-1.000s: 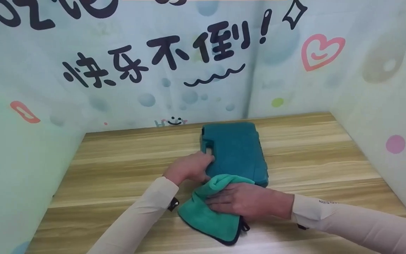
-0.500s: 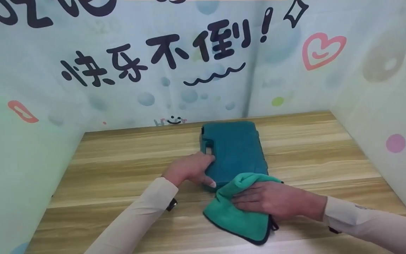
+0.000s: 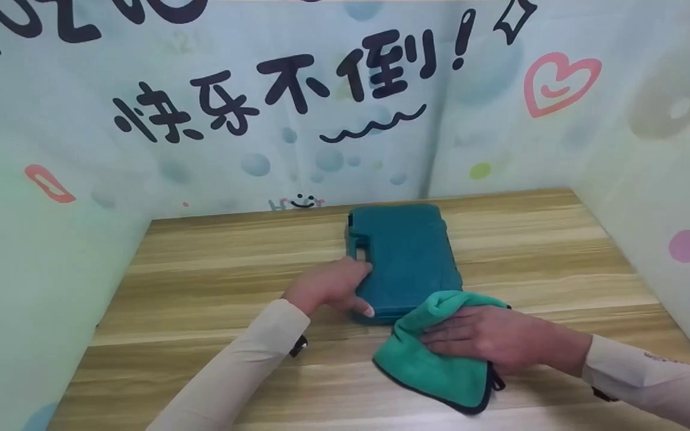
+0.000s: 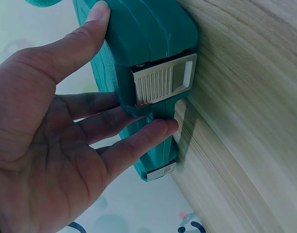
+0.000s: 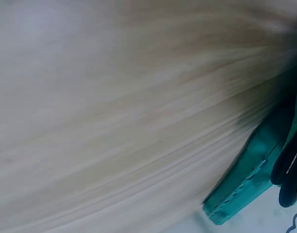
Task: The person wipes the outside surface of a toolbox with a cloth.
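Note:
A teal plastic case [image 3: 408, 248] lies flat on the wooden table [image 3: 213, 281], with a grey latch [image 4: 163, 82] on its side. My left hand [image 3: 336, 287] grips its near left corner, the thumb on the near end and the fingers [image 4: 138, 141] along the handle side. My right hand [image 3: 489, 338] lies on a green cloth [image 3: 435, 362] with fairly straight fingers. It presses the bunched cloth against the case's near right corner. In the right wrist view only the cloth's stitched edge [image 5: 243, 187] and blurred table show.
Printed panels wall the table at the back [image 3: 297, 120], left [image 3: 33, 251] and right [image 3: 650, 179]. Bare wood lies to the left of the case and to the right of it [image 3: 548, 251].
My right hand has slid the cloth to the right along the case's near end, from its left part to the right corner. The left hand has kept its hold.

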`<state>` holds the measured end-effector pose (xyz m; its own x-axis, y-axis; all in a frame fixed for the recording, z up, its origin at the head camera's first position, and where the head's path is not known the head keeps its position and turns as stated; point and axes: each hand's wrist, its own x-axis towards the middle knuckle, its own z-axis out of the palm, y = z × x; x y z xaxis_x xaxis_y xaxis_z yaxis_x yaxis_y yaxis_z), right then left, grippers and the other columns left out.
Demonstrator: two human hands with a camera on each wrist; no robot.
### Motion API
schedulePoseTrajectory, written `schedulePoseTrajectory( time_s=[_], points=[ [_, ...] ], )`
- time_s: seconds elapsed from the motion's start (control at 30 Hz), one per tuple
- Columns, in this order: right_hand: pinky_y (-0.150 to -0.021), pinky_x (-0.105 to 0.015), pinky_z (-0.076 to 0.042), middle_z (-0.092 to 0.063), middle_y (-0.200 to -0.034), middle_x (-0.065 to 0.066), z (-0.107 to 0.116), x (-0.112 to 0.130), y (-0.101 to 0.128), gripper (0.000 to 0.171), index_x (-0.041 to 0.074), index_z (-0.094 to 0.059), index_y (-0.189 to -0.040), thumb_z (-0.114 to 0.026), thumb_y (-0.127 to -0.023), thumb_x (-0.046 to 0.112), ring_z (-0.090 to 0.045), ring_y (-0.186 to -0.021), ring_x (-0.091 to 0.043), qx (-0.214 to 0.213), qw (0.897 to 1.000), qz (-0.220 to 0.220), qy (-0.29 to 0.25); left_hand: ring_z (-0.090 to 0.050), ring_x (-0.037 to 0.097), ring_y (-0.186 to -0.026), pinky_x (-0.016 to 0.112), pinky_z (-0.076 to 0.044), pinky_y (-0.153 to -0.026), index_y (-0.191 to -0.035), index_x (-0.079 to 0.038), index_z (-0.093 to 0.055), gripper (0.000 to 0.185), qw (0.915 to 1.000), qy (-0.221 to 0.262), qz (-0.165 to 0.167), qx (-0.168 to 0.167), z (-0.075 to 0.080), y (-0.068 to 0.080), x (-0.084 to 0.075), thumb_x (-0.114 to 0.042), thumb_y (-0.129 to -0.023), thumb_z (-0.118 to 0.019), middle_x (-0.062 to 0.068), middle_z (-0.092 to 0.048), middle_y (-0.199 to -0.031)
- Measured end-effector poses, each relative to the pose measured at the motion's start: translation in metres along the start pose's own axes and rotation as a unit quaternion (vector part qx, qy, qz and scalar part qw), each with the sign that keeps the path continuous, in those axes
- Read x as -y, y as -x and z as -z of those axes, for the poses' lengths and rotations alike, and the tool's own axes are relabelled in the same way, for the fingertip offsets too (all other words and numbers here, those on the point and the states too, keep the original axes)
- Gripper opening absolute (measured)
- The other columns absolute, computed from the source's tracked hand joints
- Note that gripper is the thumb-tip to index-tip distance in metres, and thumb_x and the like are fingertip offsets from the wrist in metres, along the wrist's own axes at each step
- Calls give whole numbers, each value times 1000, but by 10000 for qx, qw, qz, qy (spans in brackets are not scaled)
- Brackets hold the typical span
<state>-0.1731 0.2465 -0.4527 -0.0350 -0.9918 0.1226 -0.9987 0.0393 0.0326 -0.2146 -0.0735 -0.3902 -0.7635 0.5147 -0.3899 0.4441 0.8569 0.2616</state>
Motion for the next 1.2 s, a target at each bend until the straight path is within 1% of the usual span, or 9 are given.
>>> schedulePoseTrajectory(
  time_s=[0.2, 0.3, 0.5, 0.57, 0.63, 0.73, 0.83, 1.0, 1.2],
  points=[
    [-107, -42, -42, -57, -144, -5, 4, 0, 18, 74, 7, -57, -144, -79, -74, 5, -49, -134, -16, -88, 9999, -103, -79, -48, 30, -129, 45, -41, -107, -155, -3, -37, 90, 10000, -9, 44, 53, 1, 0, -1, -50, -89, -75, 18, -47, -149],
    [-105, -43, -43, -57, -144, -5, 6, 0, 24, 74, 7, -57, -144, -80, -73, 6, -51, -133, -17, -118, 9998, -130, -39, -48, 30, -130, 45, -41, -108, -155, -3, -37, 89, 10000, -1, 23, 49, 1, 0, -1, -50, -90, -75, 18, -47, -149],
    [-109, -41, -40, -57, -144, -4, 4, 0, 26, 59, 8, -57, -144, -73, -87, 11, -48, -135, -15, -50, 9998, -179, 84, -48, 30, -130, 45, -41, -108, -156, -3, -36, 90, 10000, 15, 24, 74, 2, -2, -2, -50, -89, -75, 18, -46, -150],
    [-110, -40, -37, -56, -145, -3, 2, 2, 23, 46, 8, -57, -144, -62, -98, 14, -47, -136, -14, 1, 9997, -240, 68, -50, 29, -127, 44, -42, -107, -154, -3, -38, 89, 10000, -2, 5, 40, 2, -3, -2, -50, -89, -75, 18, -49, -147],
    [-113, -38, -34, -54, -147, -3, 1, 3, 18, 40, 9, -56, -145, -47, -108, 18, -44, -138, -13, 48, 9995, -314, 14, -51, 29, -125, 44, -43, -106, -153, -2, -41, 87, 10000, -23, -27, -2, 1, -3, -2, -50, -89, -76, 18, -51, -144],
    [-114, -37, -32, -53, -149, -3, -1, 5, 8, 42, 8, -55, -146, -32, -113, 21, -43, -139, -13, 12, 9995, -312, -17, -53, 30, -121, 43, -45, -103, -149, -1, -45, 84, 9999, -69, -110, -71, -1, -3, -1, -50, -89, -76, 18, -55, -140],
    [-114, -36, -31, -52, -149, -4, -3, 4, -7, 39, 8, -54, -147, -43, -110, 18, -43, -139, -14, -27, 9998, -200, 90, -52, 30, -123, 44, -45, -104, -151, -1, -43, 86, 9999, -79, -86, -83, -1, -3, 0, -51, -89, -75, 19, -53, -142],
    [-116, -35, -27, -52, -150, -5, -8, 5, -38, 49, 7, -53, -147, -62, -101, 21, -41, -141, -15, 4, 9998, -61, 213, -52, 30, -125, 44, -44, -105, -152, -2, -43, 85, 9999, -77, -87, -106, -1, -2, 0, -50, -89, -75, 18, -52, -143],
    [-117, -33, -22, -51, -150, -5, -15, 10, -77, 49, 8, -50, -150, -58, -105, 26, -40, -141, -14, 67, 9994, 48, 324, -59, 26, -111, 43, -50, -98, -142, -4, -53, 66, 9995, -81, -220, -219, -2, -1, -1, -42, -93, -75, 15, -61, -129]
  ],
)
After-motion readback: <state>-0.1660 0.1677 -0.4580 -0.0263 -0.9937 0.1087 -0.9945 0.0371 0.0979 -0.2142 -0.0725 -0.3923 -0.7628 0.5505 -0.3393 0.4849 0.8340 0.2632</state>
